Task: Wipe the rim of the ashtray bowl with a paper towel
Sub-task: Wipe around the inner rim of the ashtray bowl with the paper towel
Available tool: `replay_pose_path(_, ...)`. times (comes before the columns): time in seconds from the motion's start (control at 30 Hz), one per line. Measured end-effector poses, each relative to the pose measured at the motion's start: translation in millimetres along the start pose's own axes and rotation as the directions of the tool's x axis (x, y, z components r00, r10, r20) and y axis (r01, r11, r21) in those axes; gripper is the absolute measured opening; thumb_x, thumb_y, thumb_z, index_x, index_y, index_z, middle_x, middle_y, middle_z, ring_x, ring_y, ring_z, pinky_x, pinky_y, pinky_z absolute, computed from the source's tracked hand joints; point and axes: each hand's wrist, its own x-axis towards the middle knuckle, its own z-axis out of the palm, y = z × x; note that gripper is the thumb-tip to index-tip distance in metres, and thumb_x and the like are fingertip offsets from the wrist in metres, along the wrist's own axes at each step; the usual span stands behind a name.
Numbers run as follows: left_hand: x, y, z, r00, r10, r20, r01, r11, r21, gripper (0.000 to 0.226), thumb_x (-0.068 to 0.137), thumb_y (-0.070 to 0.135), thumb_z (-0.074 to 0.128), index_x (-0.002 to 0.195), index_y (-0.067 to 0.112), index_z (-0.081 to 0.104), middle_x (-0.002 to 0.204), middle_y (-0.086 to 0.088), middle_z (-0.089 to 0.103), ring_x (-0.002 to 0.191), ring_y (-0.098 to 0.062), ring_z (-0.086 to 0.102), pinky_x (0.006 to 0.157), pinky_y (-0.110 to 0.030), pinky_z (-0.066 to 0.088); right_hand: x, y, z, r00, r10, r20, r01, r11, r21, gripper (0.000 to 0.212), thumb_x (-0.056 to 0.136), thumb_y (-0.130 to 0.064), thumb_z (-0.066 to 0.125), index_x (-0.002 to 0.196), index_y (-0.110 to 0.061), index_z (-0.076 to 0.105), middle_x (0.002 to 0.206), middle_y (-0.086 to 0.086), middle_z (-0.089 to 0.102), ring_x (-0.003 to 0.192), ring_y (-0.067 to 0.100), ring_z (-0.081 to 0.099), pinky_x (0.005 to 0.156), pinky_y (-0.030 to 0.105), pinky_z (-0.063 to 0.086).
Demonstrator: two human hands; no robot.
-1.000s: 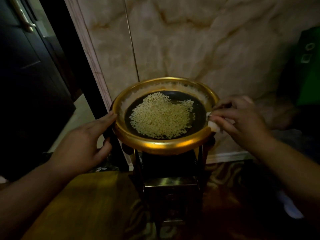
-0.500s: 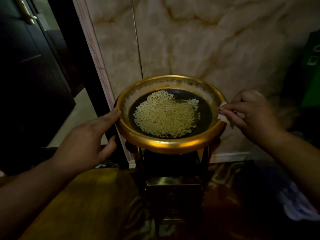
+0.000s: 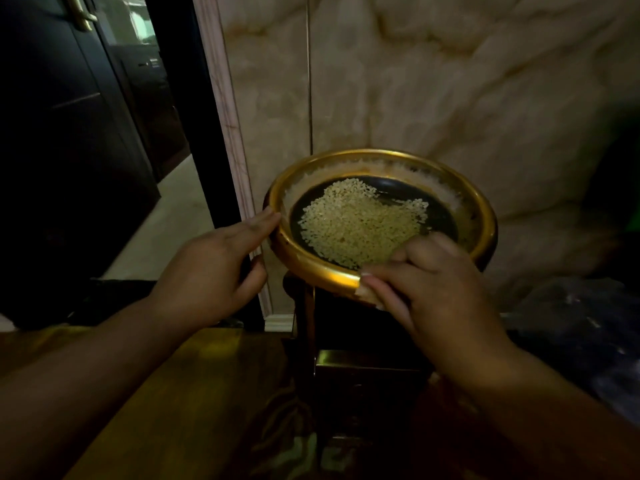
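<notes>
A round ashtray bowl with a wide gold rim (image 3: 486, 216) stands on a dark metal stand (image 3: 367, 368). Its black inside holds a heap of pale grains (image 3: 356, 225). My left hand (image 3: 214, 271) lies flat against the bowl's left outer edge, fingers together, gripping nothing. My right hand (image 3: 429, 289) is pinched over the near rim, thumb outside and fingers inside. A folded paper towel (image 3: 369, 292) shows as a pale corner under the thumb, pressed on the rim. Most of the towel is hidden by the hand.
A marble wall (image 3: 433, 81) rises right behind the bowl. A dark doorway and dark door (image 3: 62, 133) lie to the left. Patterned carpet (image 3: 214, 410) covers the floor below. A bluish plastic bag (image 3: 588, 334) sits low at the right.
My right hand has slid with the paper towel along the rim from the bowl's right side round to the near edge. My left hand stays on the left edge.
</notes>
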Motion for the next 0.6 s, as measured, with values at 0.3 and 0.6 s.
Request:
replay_pose_path(0.3,-20.8,-15.3,23.7,0.959,-0.272,-0.084,0.201,0.857,-0.474,0.062,0.096,0.023,0.057,0.153,0.041,0.040,0.130,0.030,0.052,0.113,0.023,0.049,0.088,-0.011,0.049,46.7,-40.4,30.7,0.989,0.064,0.133,-0.053,0.995,-0.084,0.023,0.093,-0.036,0.065,0.092,-0.021,0.081,0.084,0.002,0.067,0.084,0.026,0.058,0.075,0.038,0.046)
replay_pose_path(0.6,-48.2,-28.5,36.3,0.942,-0.336,-0.006,0.273,0.774,-0.572,0.055,0.092,0.043,0.053,0.146,0.049,0.046,0.134,0.017,0.062,0.118,-0.002,0.063,0.095,-0.030,0.057,104.9,-55.5,67.5,0.960,0.216,0.176,-0.195,0.972,-0.130,0.024,0.093,-0.046,0.061,0.103,-0.026,0.070,0.091,-0.001,0.068,0.090,0.020,0.061,0.072,0.031,0.045)
